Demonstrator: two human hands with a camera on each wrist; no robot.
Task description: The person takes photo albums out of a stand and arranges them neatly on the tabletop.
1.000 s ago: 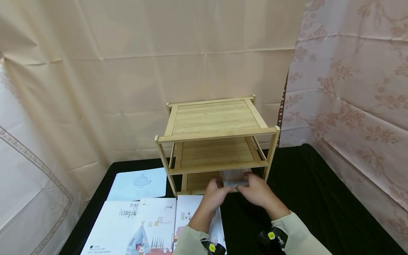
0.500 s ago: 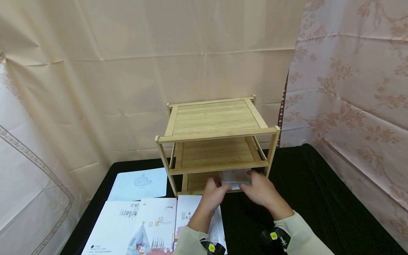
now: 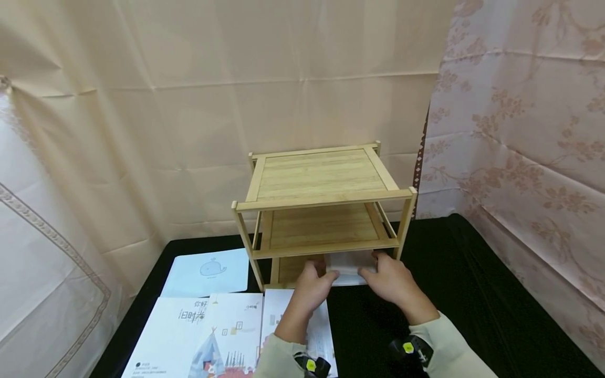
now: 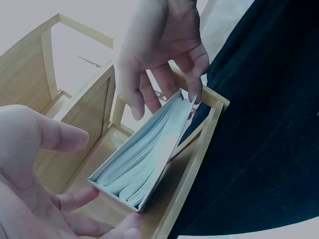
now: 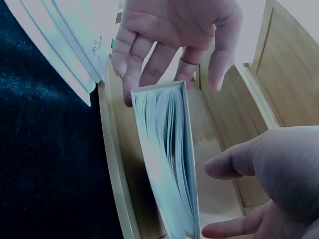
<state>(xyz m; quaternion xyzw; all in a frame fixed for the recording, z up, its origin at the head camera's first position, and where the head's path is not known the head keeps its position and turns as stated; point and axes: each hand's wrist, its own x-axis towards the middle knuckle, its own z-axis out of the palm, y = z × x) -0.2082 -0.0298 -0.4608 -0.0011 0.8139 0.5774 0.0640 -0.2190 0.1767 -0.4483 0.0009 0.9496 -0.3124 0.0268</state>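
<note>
A thick white photo album (image 3: 351, 265) lies on the right side of the lowest shelf, its front end at the shelf's front edge. In both wrist views the album (image 4: 144, 154) shows its page edges, a stack of wavy pages between stiff covers. My left hand (image 3: 309, 289) is at its left end, fingers loosely spread and fingertips touching or nearly touching it. At the other end my right hand (image 3: 392, 283) has its fingertips close against the cover. Both thumbs stand apart from the album, and neither hand curls round it.
The three-tier wooden rack (image 3: 321, 199) stands at the back of a table with black cloth (image 3: 454, 294). To the left lie several pale albums, among them one with a whale (image 3: 205, 270) and one with a tent picture (image 3: 231, 336). Curtains hang behind and at both sides.
My hands have spread slightly apart, the right one moving a little to the right. More of the album's front end shows between them. The rack and the other albums stay put.
</note>
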